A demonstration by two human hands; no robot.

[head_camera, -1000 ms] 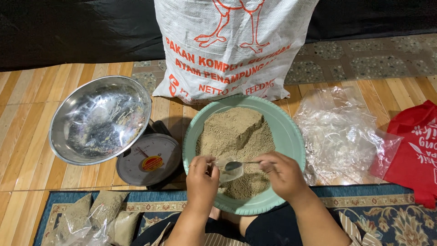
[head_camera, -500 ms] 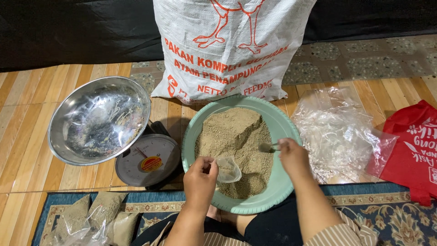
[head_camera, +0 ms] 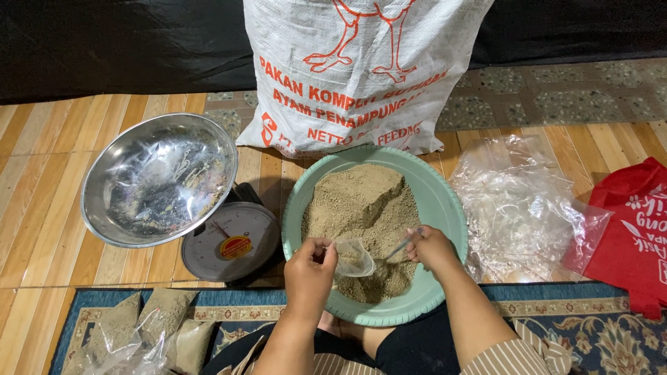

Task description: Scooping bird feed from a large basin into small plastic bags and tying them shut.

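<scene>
Big white woven sack (head_camera: 361,69) w/ red print stands far centre, upright vs a black backdrop (head_camera: 118,42). Left: steel bowl (head_camera: 160,179), tilted, sitting on a dial scale (head_camera: 231,242) w/ grey face & red-yellow centre. Near left, on a patterned blue rug (head_camera: 597,340): few small clear bags filled w/ brownish meal (head_camera: 149,326). Right: heap of empty clear plastic bags (head_camera: 521,205), touching a red cloth bag (head_camera: 636,236) at far right. Wood-plank floor (head_camera: 42,208) under all.
</scene>
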